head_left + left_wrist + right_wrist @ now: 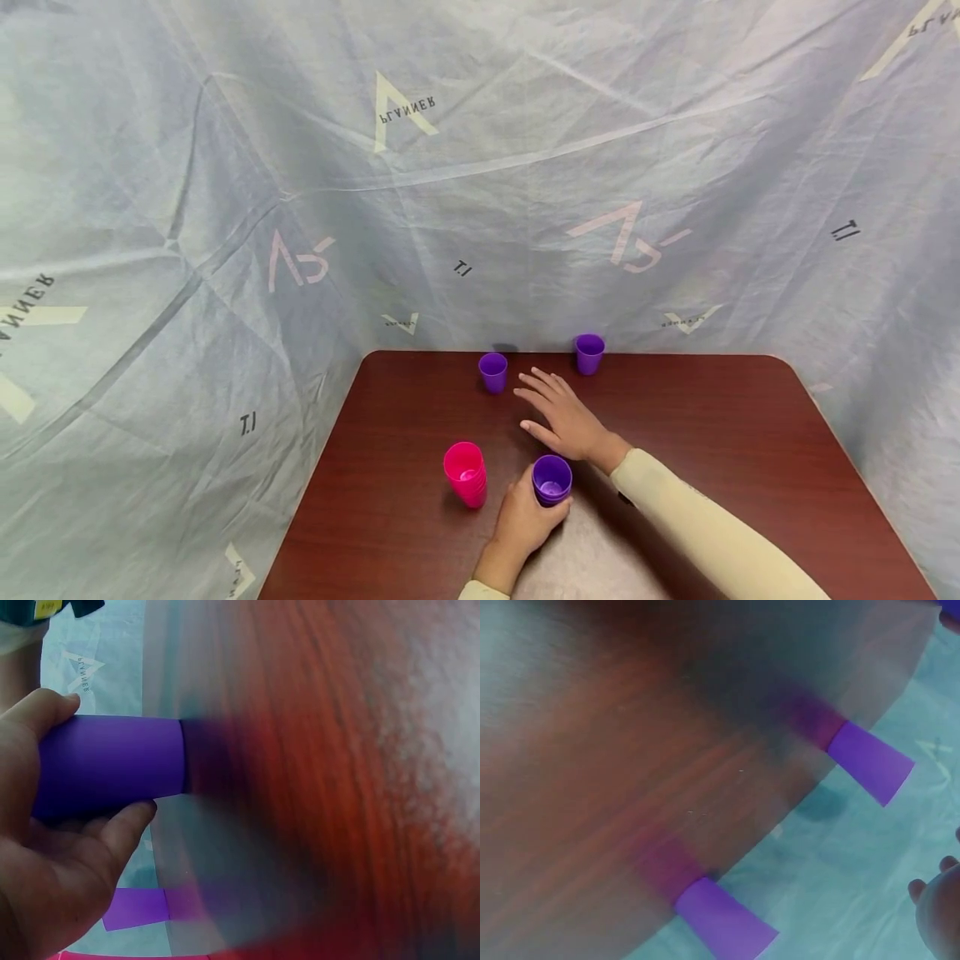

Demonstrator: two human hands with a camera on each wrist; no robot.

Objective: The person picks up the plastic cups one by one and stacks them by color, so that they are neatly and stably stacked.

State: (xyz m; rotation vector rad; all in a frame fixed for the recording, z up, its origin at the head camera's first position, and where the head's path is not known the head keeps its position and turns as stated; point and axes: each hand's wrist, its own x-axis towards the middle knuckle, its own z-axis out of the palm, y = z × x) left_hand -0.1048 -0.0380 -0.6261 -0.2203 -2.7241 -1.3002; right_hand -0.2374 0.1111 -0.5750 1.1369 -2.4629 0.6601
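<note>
My left hand (519,518) grips a short stack of purple cups (551,477), fingers round one side and thumb round the other. The stack stands upright, mouth up. In the left wrist view the purple cup's side (124,757) lies between thumb and fingers, its base at the tabletop. My right hand (567,419) is held just beyond the stack with fingers spread, holding nothing. Past its fingertips stand two single purple cups, one left (493,372) and one farther right (589,354), both upright. A stack of pink cups (466,473) stands to the left of my left hand.
The brown wooden table (390,417) has rounded far corners and a glossy top. Grey-white fabric sheeting (525,208) with printed letters hangs behind its far edge and on both sides. The two single cups stand near that far edge.
</note>
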